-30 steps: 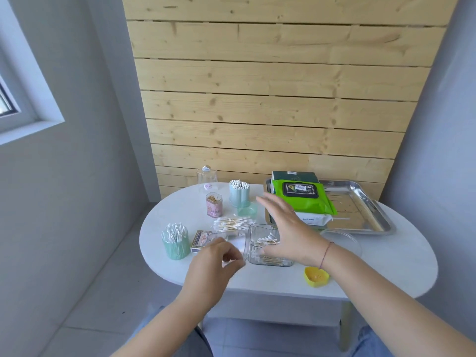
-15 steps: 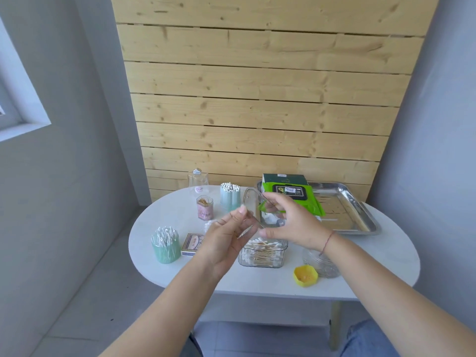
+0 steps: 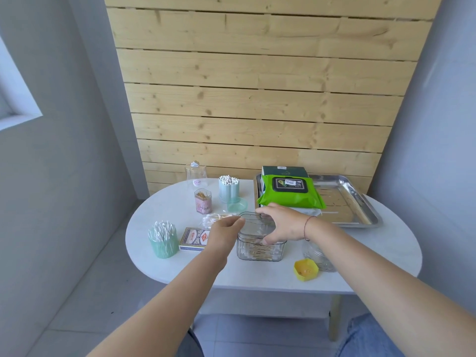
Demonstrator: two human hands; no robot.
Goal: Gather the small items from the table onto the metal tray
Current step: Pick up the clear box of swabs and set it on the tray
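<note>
The fingers of the right hand (image 3: 280, 225) are spreading over the clear plastic lid (image 3: 253, 222), with the thumb against its near side, so this hand is grasping the lid on top of the clear rectangular box of wooden cotton swabs (image 3: 260, 249). The fingertips of the left hand (image 3: 225, 231) are touching the left edge of the same lid; whether they are pinching it or only resting there, I cannot tell. The box is standing on the white oval table (image 3: 373, 266), near the front edge, outside the tray.

Just left of the box, a blue pack of playing cards (image 3: 193, 239) is lying flat, and further left a mint green cup of white cotton swabs (image 3: 163, 240) is standing upright. Behind the hands are a loose bundle of swabs in clear wrap (image 3: 213, 219), a small pink toothpick jar (image 3: 203, 200) and a pale blue holder of swabs (image 3: 228, 189). To the right of the box, a yellow hexagonal cap (image 3: 306, 269) is lying beside a clear glass jar (image 3: 319, 256).

The shiny metal tray (image 3: 360, 202) is sitting at the back right of the table, and a bright green pack of wet wipes (image 3: 291, 194) is lying on its left part.
</note>
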